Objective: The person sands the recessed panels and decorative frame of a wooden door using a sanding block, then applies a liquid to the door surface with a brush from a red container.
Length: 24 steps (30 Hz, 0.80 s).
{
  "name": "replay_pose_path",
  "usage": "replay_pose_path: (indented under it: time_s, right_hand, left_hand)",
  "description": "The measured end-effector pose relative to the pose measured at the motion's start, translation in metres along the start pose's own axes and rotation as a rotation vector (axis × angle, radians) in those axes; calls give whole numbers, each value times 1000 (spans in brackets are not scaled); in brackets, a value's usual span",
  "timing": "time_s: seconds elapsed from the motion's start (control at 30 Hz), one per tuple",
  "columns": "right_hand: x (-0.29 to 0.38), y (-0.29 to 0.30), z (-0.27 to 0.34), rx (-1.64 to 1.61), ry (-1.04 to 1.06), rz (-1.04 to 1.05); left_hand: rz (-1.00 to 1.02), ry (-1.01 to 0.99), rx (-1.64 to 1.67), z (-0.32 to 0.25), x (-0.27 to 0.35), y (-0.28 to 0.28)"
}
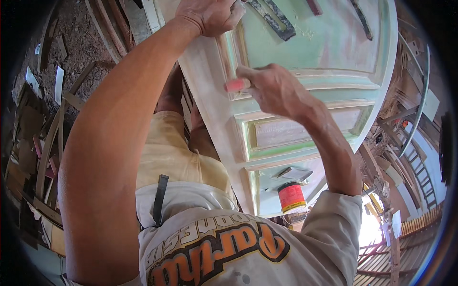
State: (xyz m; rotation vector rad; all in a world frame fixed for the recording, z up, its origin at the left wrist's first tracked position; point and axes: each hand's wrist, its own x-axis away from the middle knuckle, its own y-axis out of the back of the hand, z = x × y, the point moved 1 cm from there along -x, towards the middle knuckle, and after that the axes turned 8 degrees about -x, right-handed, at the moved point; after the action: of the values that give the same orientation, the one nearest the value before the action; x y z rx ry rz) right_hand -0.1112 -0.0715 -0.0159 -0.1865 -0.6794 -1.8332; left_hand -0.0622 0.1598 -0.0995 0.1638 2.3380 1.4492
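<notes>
A panelled wooden door [214, 96], patchy with pale green and white, lies before me. My left hand [214, 16] is closed over its upper left part; what it grips, if anything, is hidden. My right hand [279, 89], slightly blurred, is closed around a pinkish-red object [237, 85], perhaps a handle or folded abrasive, at the panel moulding [229, 53]. Above that hand, a dark slotted bar [277, 25] rests on the large panel, with a reddish bar [314, 6] and a narrow dark tool [363, 21] to its right.
A red and yellow tin [291, 196] and a thin flat plate [295, 174] are on the door's lower panel. Wood strips [107, 32] lie left of the door. Offcuts and boards [408, 171] clutter the right side, near a ladder-like frame [424, 178].
</notes>
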Motion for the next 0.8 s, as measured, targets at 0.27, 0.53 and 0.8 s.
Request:
replay_pose_path:
  time_s: [0.27, 0.53, 0.8]
  right_hand:
    - [-8, 0, -17, -123, -19, -195]
    - [-29, 0, -8, 9, -280, -228]
    - [-4, -3, -7, -96, -141, -60]
  left_hand:
    - [40, 16, 18, 0, -3, 3]
    - [36, -8, 24, 3, -1, 5]
    - [18, -13, 17, 3, -1, 5]
